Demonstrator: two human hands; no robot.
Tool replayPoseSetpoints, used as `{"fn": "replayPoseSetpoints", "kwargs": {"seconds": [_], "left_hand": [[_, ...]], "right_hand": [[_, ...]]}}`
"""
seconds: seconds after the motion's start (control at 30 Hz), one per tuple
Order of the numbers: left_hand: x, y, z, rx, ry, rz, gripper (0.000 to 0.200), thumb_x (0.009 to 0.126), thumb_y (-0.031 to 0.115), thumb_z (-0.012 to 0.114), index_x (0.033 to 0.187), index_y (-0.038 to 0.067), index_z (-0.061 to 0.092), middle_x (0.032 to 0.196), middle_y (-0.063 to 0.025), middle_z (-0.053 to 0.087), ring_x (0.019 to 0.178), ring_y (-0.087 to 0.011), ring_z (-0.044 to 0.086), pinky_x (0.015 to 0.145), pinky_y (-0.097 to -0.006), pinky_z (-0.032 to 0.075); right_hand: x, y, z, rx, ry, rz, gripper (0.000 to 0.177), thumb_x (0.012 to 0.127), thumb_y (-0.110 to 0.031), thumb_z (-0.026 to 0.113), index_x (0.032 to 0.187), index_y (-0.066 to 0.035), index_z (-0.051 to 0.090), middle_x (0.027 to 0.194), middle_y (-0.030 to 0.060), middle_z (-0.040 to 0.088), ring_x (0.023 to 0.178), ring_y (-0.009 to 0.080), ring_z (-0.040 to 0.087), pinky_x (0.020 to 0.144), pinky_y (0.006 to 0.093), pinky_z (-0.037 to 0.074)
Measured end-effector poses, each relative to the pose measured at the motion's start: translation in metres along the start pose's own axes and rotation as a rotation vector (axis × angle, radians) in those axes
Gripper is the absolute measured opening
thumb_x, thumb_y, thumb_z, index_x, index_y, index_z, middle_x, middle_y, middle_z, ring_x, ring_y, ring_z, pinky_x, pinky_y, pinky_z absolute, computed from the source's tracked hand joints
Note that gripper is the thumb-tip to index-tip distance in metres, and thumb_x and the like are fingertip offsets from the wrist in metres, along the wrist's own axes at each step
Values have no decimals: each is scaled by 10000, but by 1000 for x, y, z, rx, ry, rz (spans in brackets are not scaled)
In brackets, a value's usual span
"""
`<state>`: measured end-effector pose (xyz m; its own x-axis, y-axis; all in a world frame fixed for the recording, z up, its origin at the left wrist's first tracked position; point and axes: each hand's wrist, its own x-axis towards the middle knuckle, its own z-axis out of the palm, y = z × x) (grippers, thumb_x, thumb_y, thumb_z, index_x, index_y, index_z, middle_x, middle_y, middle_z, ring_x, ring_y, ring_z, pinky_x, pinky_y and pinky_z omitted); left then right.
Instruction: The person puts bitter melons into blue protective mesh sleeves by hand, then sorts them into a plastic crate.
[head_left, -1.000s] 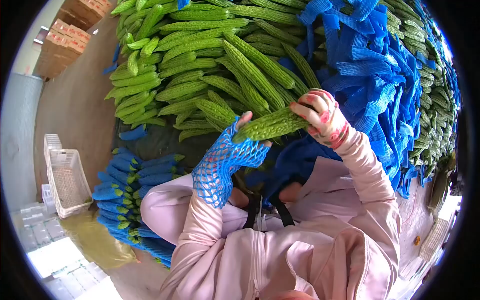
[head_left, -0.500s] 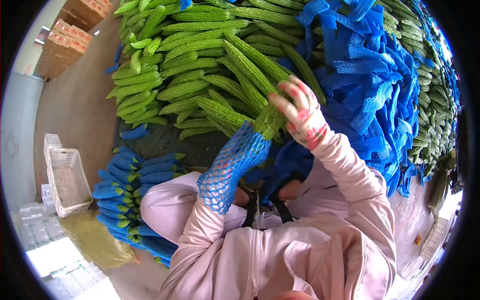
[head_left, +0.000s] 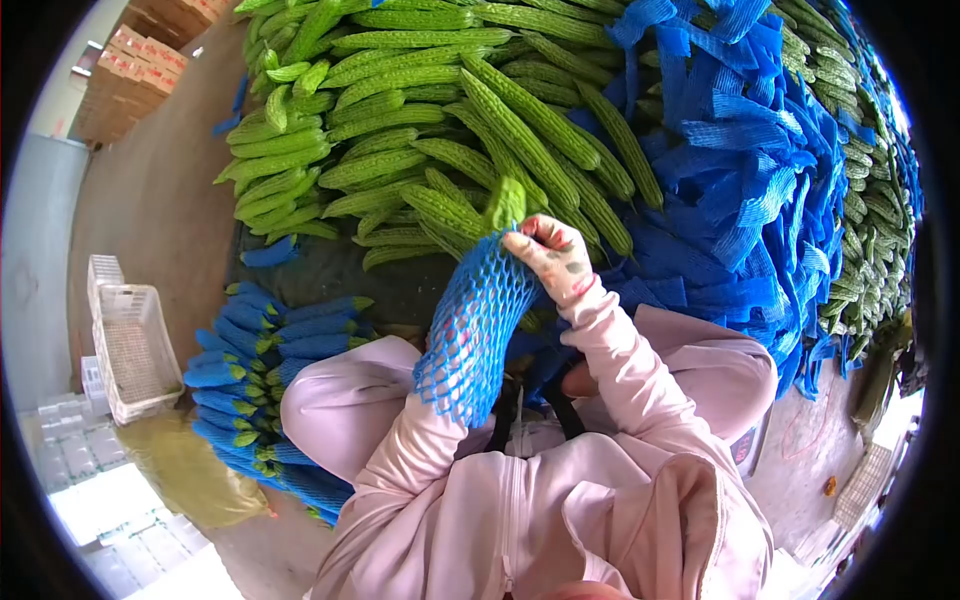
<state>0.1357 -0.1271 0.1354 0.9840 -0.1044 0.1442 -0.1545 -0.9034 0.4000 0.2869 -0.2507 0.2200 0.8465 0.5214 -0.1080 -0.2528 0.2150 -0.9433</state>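
Observation:
A blue foam net sleeve (head_left: pixel 492 278) is stretched over my left hand (head_left: pixel 455 345) and wrist. Through the mesh, the left fingers are closed around a green bitter melon (head_left: pixel 507 203), whose end sticks out of the sleeve's top. My right hand (head_left: pixel 560 262) pinches the sleeve's upper rim beside the melon, thumb and fingers together. Just beyond both hands lie loose bitter melons (head_left: pixel 535 140) in a large pile. How much of the held melon sits inside the net is hidden.
Blue net sleeves (head_left: pixel 745 170) are heaped at the right. Sleeved melons (head_left: pixel 235 375) lie stacked left of my knee. Further left stand a white plastic crate (head_left: pixel 137 350) and a yellowish bag (head_left: pixel 190 470). Cardboard boxes (head_left: pixel 140 70) are at the back left.
My right hand has come down from above the melon and now grips the sleeve's rim. The sleeve and left hand have turned more upright, and the melon's end points up.

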Motion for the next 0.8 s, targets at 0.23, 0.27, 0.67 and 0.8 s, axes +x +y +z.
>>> {"fn": "replayPoseSetpoints", "kwargs": {"seconds": [0.23,0.27,0.67,0.8], "left_hand": [[-53,-2,40,-10,119,-196,445,966,244,348,1365,52,396,1405,-94,402,1251,-222,424,1065,-357,312],[-60,0,44,100,169,-274,423,962,247,357,1328,53,444,1359,-100,455,1228,-250,454,1035,-386,350],[-18,61,-64,-684,489,-227,464,806,-49,574,1253,54,502,1300,-201,482,1152,-369,503,967,-417,416],[-17,62,-113,-635,192,-142,476,830,28,630,1273,-7,458,1306,-224,464,1121,-357,516,944,-424,418]], "right_hand": [[31,17,-31,-225,148,-43,148,829,-131,695,859,-4,625,720,-49,550,677,38,465,627,203,402],[29,18,-32,-267,139,-57,155,838,-142,685,862,-2,623,710,-50,543,656,38,450,605,204,390],[10,22,-6,33,239,-54,340,901,-202,608,1175,-24,511,1049,11,545,896,86,476,816,241,390],[-28,-8,41,537,-128,311,565,829,-223,659,1300,-18,422,1119,76,579,987,182,573,858,339,478]]}}
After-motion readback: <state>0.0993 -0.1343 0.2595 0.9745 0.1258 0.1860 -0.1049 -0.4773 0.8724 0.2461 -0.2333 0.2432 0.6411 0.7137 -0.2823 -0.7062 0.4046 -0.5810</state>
